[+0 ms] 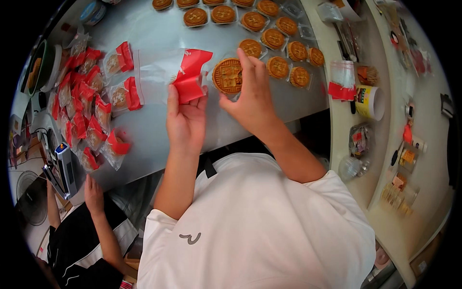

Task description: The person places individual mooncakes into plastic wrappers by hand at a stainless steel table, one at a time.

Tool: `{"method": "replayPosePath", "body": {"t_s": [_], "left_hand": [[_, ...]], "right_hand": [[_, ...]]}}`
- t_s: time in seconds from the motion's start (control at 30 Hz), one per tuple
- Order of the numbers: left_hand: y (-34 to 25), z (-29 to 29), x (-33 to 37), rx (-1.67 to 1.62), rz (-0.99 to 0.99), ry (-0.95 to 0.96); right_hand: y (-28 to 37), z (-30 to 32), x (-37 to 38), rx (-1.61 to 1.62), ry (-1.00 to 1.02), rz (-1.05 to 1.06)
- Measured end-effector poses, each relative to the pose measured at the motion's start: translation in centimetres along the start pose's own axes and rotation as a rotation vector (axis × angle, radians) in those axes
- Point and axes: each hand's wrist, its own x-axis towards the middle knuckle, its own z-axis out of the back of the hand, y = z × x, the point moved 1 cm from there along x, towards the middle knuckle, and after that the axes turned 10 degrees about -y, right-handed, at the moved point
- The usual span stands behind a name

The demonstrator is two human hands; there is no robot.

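Mooncakes (224, 77): one in the right hand (254, 98); perhaps fifteen more beyond.

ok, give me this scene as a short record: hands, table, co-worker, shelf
left hand: holding a clear bag by its red end
right hand: gripping a round cake
table: bagged cakes at left; unbagged cakes in clear trays, far side and right
co-worker: lower left, hand near a grey machine
shelf: right side, holds a yellow-and-white tub
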Motion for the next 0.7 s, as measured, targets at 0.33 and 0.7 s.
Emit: {"method": "replayPosePath", "body": {"t_s": [0.33, 0.7], "left_hand": [[2.2, -0.8, -1.4, 0.302, -0.060, 0.010], [0.4, 1.9, -1.6, 0.503, 0.128, 0.026]], "right_hand": [[0.7, 1.4, -1.8, 0.073, 0.052, 0.014], [-1.7, -0.7, -1.1, 0.434, 0.123, 0.004]]}}
